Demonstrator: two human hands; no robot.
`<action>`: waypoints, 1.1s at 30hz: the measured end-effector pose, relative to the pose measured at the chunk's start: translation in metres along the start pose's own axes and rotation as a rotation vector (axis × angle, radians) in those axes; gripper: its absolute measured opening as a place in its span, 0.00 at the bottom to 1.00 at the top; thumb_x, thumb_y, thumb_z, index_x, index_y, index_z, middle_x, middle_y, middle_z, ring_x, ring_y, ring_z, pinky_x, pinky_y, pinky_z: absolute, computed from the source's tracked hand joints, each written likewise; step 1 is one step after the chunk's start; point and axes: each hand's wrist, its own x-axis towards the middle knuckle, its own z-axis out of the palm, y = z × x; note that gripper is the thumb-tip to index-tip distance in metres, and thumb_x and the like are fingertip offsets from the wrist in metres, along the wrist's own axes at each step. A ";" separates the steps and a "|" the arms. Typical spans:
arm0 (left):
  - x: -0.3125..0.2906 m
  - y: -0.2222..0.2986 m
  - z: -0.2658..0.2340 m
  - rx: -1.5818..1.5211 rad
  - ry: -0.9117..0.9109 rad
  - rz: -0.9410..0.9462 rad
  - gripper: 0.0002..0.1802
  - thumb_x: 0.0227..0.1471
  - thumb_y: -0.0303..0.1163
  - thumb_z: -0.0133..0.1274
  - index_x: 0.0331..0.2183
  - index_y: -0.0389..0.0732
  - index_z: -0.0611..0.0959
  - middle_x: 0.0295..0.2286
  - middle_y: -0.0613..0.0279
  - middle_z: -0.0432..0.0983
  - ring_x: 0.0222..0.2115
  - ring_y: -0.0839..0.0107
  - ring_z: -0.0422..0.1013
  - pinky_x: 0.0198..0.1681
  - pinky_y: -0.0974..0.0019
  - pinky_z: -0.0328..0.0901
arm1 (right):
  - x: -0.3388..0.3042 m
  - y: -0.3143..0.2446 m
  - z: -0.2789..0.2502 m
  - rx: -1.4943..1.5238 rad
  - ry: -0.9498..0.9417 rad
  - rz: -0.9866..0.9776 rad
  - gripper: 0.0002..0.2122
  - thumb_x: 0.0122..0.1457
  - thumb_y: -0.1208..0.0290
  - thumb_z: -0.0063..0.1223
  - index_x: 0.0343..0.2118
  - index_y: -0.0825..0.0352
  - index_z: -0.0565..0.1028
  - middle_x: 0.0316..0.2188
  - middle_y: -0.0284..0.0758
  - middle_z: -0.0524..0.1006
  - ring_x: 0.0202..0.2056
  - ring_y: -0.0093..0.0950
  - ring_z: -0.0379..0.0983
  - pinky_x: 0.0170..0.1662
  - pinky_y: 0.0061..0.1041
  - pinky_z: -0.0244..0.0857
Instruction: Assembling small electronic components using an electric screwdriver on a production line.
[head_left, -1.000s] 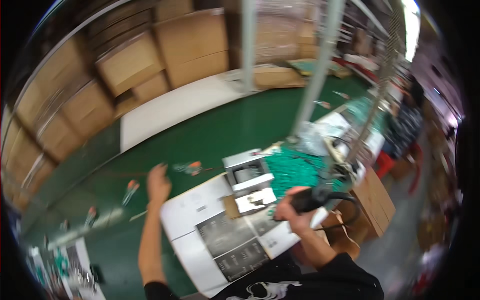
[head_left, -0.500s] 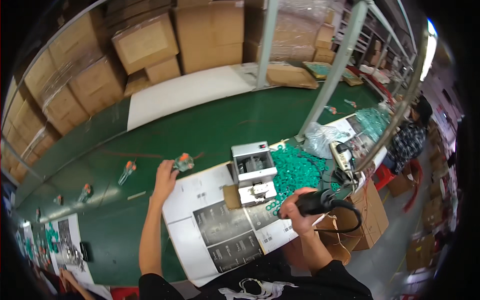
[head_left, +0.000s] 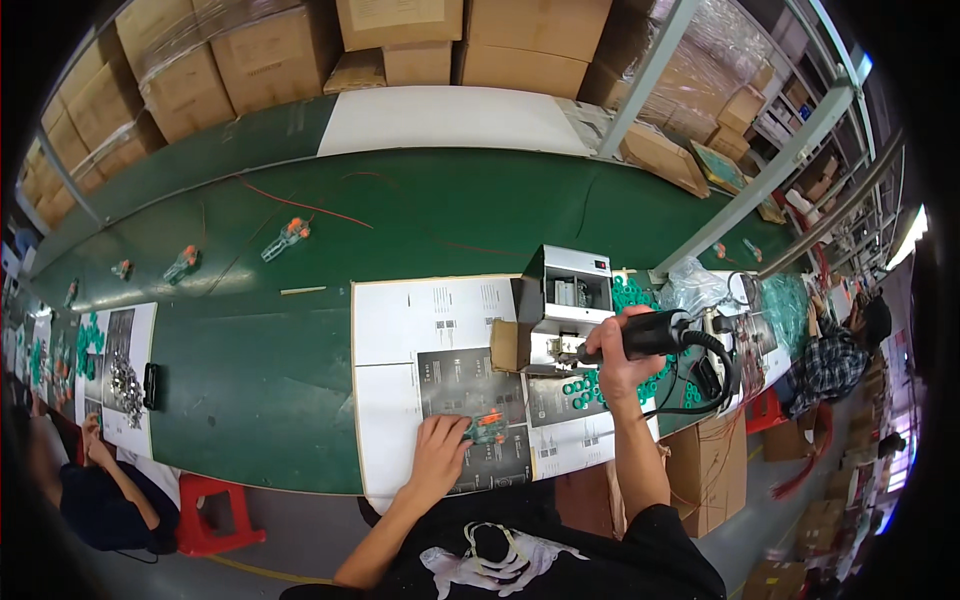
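A small clear plastic part with orange ends lay on the printed sheets at the near edge of the green bench, pinned there by the fingertips of the left hand (presumably to keep it steady). Right of that part, the right hand was wrapped tight around a black electric screwdriver, tip toward the small white box. Green rings lay loose beside the box.
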 end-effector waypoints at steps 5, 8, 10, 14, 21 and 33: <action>0.012 0.004 0.008 -0.048 -0.048 0.072 0.24 0.47 0.30 0.63 0.48 0.36 0.79 0.44 0.55 0.73 0.48 0.52 0.66 0.52 0.54 0.62 | -0.007 0.015 -0.004 -0.066 -0.043 0.121 0.11 0.62 0.84 0.53 0.45 0.70 0.67 0.21 0.32 0.72 0.18 0.22 0.70 0.23 0.25 0.67; 0.023 0.005 -0.007 -0.092 -0.048 0.052 0.24 0.47 0.32 0.64 0.47 0.36 0.80 0.45 0.56 0.73 0.48 0.53 0.66 0.52 0.55 0.62 | -0.014 0.003 -0.002 -0.039 -0.044 0.268 0.12 0.62 0.82 0.54 0.46 0.69 0.67 0.20 0.33 0.72 0.17 0.24 0.69 0.22 0.26 0.67; 0.022 0.001 -0.010 -0.118 -0.045 0.026 0.25 0.47 0.34 0.65 0.47 0.36 0.80 0.45 0.56 0.73 0.48 0.54 0.66 0.52 0.55 0.62 | -0.038 -0.005 -0.002 0.027 -0.098 0.235 0.13 0.62 0.80 0.55 0.47 0.68 0.66 0.20 0.33 0.71 0.16 0.24 0.68 0.22 0.26 0.67; 0.014 -0.007 -0.008 -0.063 -0.072 0.035 0.25 0.47 0.36 0.66 0.46 0.37 0.80 0.44 0.56 0.73 0.48 0.55 0.67 0.51 0.56 0.62 | -0.075 -0.021 0.015 0.191 -0.244 0.118 0.16 0.63 0.73 0.58 0.49 0.66 0.64 0.18 0.33 0.70 0.16 0.26 0.67 0.22 0.28 0.66; 0.011 -0.008 -0.006 -0.034 -0.036 0.039 0.23 0.49 0.38 0.64 0.45 0.37 0.81 0.43 0.56 0.73 0.47 0.55 0.67 0.51 0.56 0.62 | -0.094 -0.011 0.027 0.151 -0.378 0.132 0.21 0.64 0.65 0.60 0.52 0.63 0.60 0.18 0.34 0.70 0.17 0.27 0.67 0.24 0.29 0.68; 0.011 -0.010 -0.006 -0.051 -0.018 0.028 0.23 0.47 0.37 0.65 0.44 0.37 0.81 0.42 0.57 0.74 0.46 0.55 0.68 0.50 0.56 0.62 | -0.113 0.019 0.017 0.048 -0.498 0.157 0.17 0.63 0.74 0.58 0.46 0.62 0.59 0.21 0.35 0.71 0.19 0.27 0.70 0.26 0.30 0.70</action>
